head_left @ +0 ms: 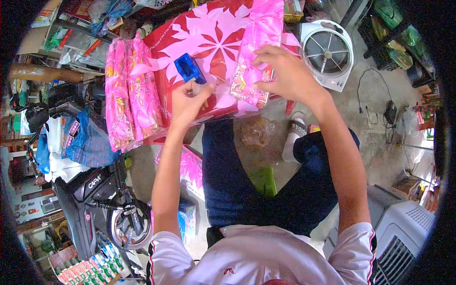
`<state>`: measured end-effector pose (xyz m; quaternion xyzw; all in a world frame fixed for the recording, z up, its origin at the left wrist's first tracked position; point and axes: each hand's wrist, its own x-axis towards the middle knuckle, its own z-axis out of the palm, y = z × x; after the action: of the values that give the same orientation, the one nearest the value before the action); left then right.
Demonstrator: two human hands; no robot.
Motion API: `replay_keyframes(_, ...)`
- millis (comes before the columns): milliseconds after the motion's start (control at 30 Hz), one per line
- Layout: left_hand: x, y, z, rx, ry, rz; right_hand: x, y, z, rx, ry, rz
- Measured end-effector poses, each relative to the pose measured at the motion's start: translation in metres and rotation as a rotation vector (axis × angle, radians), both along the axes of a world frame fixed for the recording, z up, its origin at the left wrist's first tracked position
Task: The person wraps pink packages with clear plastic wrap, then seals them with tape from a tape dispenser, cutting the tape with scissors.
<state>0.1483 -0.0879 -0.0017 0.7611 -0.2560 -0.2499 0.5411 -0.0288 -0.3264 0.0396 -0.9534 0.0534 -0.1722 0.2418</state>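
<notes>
My left hand (190, 100) is closed, thumb against fingers, around the lower end of a small hollow blue plastic tape dispenser (188, 69). It is over a red table (199, 45) with a large pink flower pattern. On the table's right side lies a long pink-wrapped packet (259, 28) with ribbon and a clear, printed lower end. My right hand (282, 71) grips this packet near its lower end, with the thumb and fingers bent over its top. Two similar pink packets (116, 90) (144, 88) lie side by side along the left edge.
A white box fan (327, 54) stands right of the table. A motorbike (95, 194) with blue clothing (88, 142) on it is at the left. A clear plastic bag (258, 131) lies on the floor between my legs. A grey air cooler (403, 232) is at lower right.
</notes>
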Motion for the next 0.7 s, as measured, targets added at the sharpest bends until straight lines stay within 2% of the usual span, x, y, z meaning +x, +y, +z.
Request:
replay_keyframes(167,-0.001,0.005,0.001,0.159,-0.451,0.035,0.001,0.000,-0.002,-0.024,-0.024,0.000)
replay_keyframes(267,-0.003,0.005,0.012,0.325,-0.524,0.074,0.001,-0.001,-0.002,-0.015,-0.025,-0.002)
replay_keyframes(367,-0.001,0.008,0.008,0.343,-0.628,0.067,0.001,0.000,-0.003,-0.026,-0.030,-0.013)
replay_keyframes(467,0.004,0.014,0.004,0.214,-0.395,0.076,0.000,0.001,-0.003,-0.030,-0.049,-0.009)
replay_keyframes(567,0.005,0.012,0.020,0.135,-0.591,0.041,0.000,0.004,-0.001,0.001,-0.055,-0.001)
replay_keyframes(633,0.014,0.013,0.027,0.170,-0.767,-0.002,0.002,0.008,0.001,0.042,-0.043,0.003)
replay_keyframes(700,0.020,0.011,0.032,0.118,-0.957,-0.024,0.006,0.011,0.002,-0.071,-0.052,-0.006)
